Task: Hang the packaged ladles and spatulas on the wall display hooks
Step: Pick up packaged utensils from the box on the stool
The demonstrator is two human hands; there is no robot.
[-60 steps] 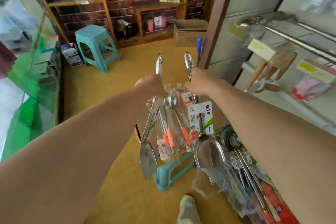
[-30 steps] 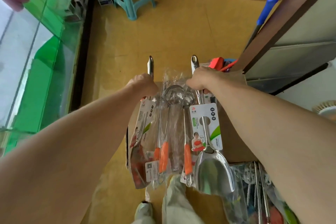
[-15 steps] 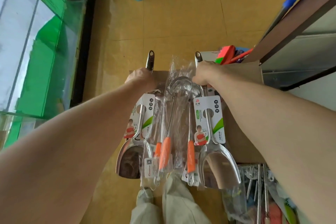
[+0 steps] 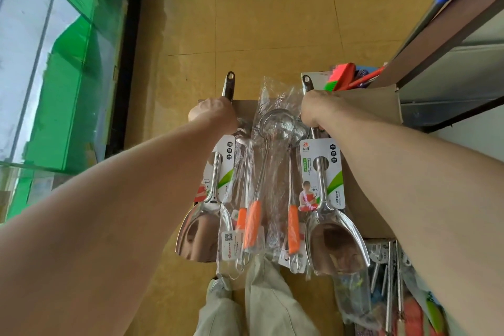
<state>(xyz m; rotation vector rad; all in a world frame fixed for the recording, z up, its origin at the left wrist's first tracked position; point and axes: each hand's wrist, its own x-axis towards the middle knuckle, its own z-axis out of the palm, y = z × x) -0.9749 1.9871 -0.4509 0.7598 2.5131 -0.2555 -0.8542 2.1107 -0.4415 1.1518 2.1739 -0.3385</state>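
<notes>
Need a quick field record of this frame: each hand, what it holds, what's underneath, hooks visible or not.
left hand: grips the handle of the left spatula, blade hanging down
right hand: grips the handle of the right spatula, blade hanging down
between hands: bagged orange-handled skimmers hang; cannot tell which hand holds them
underneath: cardboard box
wall hooks: none in view
</notes>
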